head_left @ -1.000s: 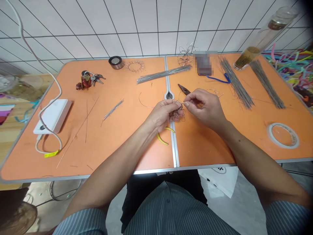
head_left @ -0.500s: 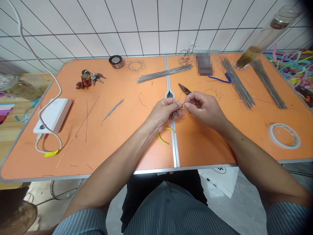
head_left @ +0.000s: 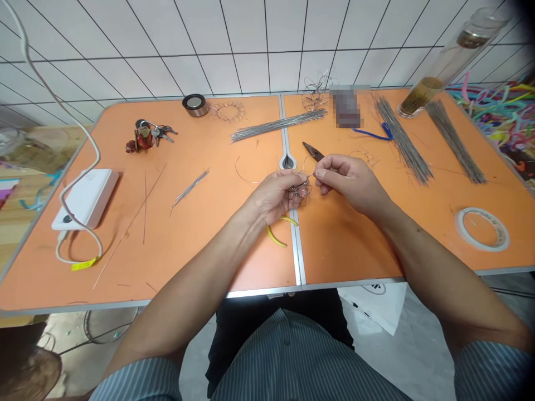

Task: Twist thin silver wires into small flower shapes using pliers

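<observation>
Near the middle seam of the orange table (head_left: pixel 343 245), my left hand (head_left: pixel 281 194) pinches a small tangle of thin bent wire (head_left: pixel 301 191), its loops sticking out past the fingertips. Just to the right, my right hand (head_left: pixel 349 181) is closed, thumb against forefinger, on a thin wire end of that piece. Behind my right hand lie dark plier jaws (head_left: pixel 312 151). Yellow curved handles (head_left: pixel 276 236) show below my left hand. A long curved wire (head_left: pixel 238 171) reaches out to the left of the hands.
Straight wire bundles (head_left: pixel 278 125) (head_left: pixel 403 142) lie at the back, near wire rings (head_left: pixel 229 111) and a tape roll (head_left: pixel 195 104). Keys (head_left: pixel 156 132) and a white power bank (head_left: pixel 87 197) are left. A white tape ring (head_left: pixel 462 228) and a clear tube (head_left: pixel 453 61) are right.
My right hand has moved slightly away from my left, widening the gap between the fingertips. The whole view has shifted a little.
</observation>
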Action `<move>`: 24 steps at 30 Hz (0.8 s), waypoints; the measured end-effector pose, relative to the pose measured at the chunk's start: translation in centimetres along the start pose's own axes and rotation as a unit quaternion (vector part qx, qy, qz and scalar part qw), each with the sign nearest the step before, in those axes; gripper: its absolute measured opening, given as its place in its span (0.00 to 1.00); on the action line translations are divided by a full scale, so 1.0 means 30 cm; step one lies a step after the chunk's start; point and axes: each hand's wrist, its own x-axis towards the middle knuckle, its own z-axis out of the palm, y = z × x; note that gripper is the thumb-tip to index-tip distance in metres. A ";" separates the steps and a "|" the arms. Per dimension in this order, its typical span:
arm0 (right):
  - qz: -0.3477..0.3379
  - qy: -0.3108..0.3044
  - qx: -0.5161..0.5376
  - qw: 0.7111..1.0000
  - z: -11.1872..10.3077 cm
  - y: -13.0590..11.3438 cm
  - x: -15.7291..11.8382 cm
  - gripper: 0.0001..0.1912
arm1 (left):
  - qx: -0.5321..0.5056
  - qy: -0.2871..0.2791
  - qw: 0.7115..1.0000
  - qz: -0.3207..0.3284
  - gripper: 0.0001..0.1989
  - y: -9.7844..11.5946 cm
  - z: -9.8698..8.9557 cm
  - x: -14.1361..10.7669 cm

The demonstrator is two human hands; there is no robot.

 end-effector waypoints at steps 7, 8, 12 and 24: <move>-0.018 0.008 -0.026 0.999 0.005 0.009 0.008 0.08 | 0.043 0.014 0.999 0.026 0.10 0.004 0.019 -0.012; -0.028 0.013 -0.037 0.999 0.009 0.011 0.008 0.07 | 0.048 0.018 0.998 0.031 0.11 0.004 0.022 -0.013; -0.071 0.033 -0.087 0.993 0.021 0.012 0.007 0.04 | 0.068 0.028 0.996 0.043 0.10 -0.002 0.020 -0.010; -0.007 0.020 -0.070 0.997 0.012 0.004 0.005 0.06 | 0.145 0.025 0.981 0.128 0.12 -0.016 0.016 -0.009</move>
